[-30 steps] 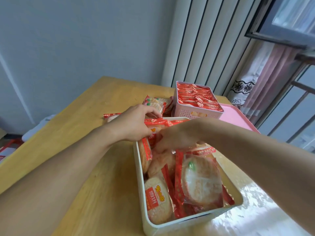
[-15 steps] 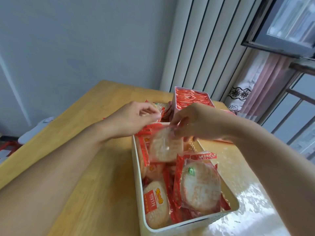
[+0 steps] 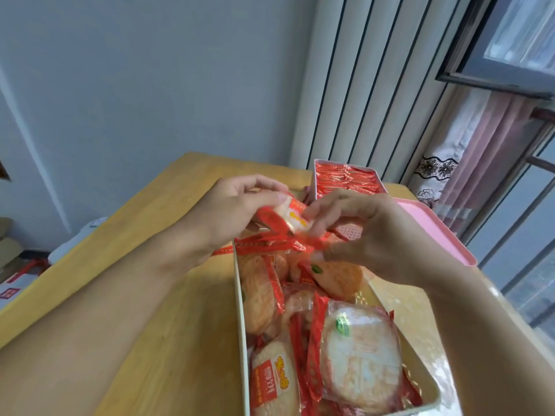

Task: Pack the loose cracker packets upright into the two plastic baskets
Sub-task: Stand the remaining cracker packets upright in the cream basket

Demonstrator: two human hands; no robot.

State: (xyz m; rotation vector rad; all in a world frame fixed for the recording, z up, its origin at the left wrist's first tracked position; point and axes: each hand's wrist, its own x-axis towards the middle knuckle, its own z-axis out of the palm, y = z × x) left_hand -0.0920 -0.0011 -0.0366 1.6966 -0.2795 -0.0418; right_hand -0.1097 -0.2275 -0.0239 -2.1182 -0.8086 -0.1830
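Observation:
A cream basket (image 3: 241, 319) stands close in front of me, holding several red-edged cracker packets, some leaning. Above its far end my left hand (image 3: 228, 211) grips a cracker packet (image 3: 288, 219) by its left side, and the fingers of my right hand (image 3: 363, 232) pinch the same packet's right edge. The packet is tilted and blurred. A second cracker packet (image 3: 339, 277) hangs or leans just under my right hand; whether that hand holds it I cannot tell. A pink basket (image 3: 315, 178) farther back is packed tight with upright red packets.
The baskets sit on a wooden table (image 3: 144, 280). A pink lid or tray (image 3: 435, 232) lies right of the pink basket. A striped wall panel and a window with a curtain (image 3: 468, 163) are behind. Boxes (image 3: 12, 277) sit on the floor at left.
My right hand moved from the round packet it lifted to the packet in my left hand, and both hands now hold it. The round packet has dropped lower over the basket.

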